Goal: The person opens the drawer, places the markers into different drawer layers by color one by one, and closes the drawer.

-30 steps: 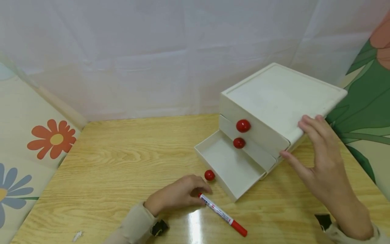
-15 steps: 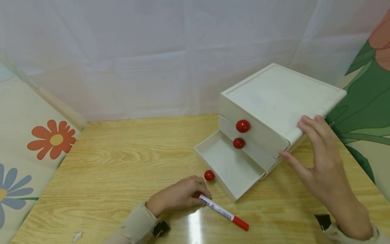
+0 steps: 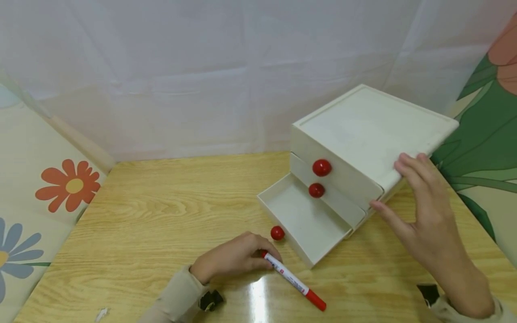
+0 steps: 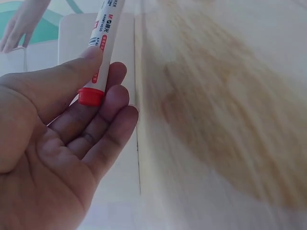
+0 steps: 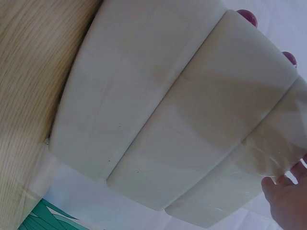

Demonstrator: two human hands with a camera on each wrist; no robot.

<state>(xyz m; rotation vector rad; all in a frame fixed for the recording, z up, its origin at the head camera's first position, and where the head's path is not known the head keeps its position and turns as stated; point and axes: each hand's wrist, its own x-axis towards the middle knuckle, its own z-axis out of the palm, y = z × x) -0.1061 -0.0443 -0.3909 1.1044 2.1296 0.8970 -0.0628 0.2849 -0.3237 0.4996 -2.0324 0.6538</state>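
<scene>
My left hand (image 3: 238,256) pinches one end of a red-and-white marker (image 3: 287,276). The left wrist view shows the thumb against its printed barrel (image 4: 104,48), the fingers curled behind, and a red end just above the palm. The marker's other red end points toward the lower right, over the table. A white drawer unit (image 3: 375,130) stands at an angle, its bottom drawer (image 3: 307,217) pulled out. My right hand (image 3: 434,220) rests on the unit's near right side, fingertips on the top edge and thumb at the front corner. Its fingers (image 5: 283,184) also show in the right wrist view.
Three red round knobs mark the drawer fronts; the lowest knob (image 3: 277,233) juts out close to my left hand. The wood-grain table (image 3: 181,202) meets a pale cloth backdrop (image 3: 181,80). Flower-printed panels (image 3: 68,184) flank both sides. A small white scrap (image 3: 102,314) lies front left.
My left fingers have closed more around the marker's end. Its far red end swung slightly up, then back down. My right hand and the drawer unit hold their place.
</scene>
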